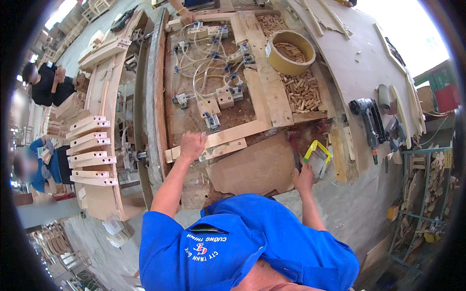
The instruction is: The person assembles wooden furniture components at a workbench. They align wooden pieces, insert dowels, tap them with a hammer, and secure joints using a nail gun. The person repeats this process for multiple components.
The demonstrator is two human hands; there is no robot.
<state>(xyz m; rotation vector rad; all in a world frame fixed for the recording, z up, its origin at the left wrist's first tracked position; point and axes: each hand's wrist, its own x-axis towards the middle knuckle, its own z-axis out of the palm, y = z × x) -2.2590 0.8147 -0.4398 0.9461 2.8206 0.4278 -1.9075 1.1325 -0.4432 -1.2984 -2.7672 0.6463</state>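
My left hand (pixel 193 145) is closed over the near rail of a pale wooden frame (pixel 238 130), towards its left end. With its fingers wrapped round the handle, my right hand (pixel 303 177) holds a hammer (pixel 295 148) whose reddish head points away from me. Just right of the hammer lies a bright yellow angular object (pixel 318 151). Inside the frame sits a jig of wooden blocks, small clamping cylinders (pixel 211 121) and looping clear air hoses (pixel 196 80). A flat brown board (pixel 257 165) lies between my hands.
Wooden dowels (pixel 303 92) fill a tray at the right, with a round yellow tub (pixel 291 65) above them. A nail gun (pixel 366 121) lies farther right. Drilled wooden pieces (pixel 92 157) line the left bench. Another person's hand (pixel 186 17) touches the frame's far corner. Two people are at left.
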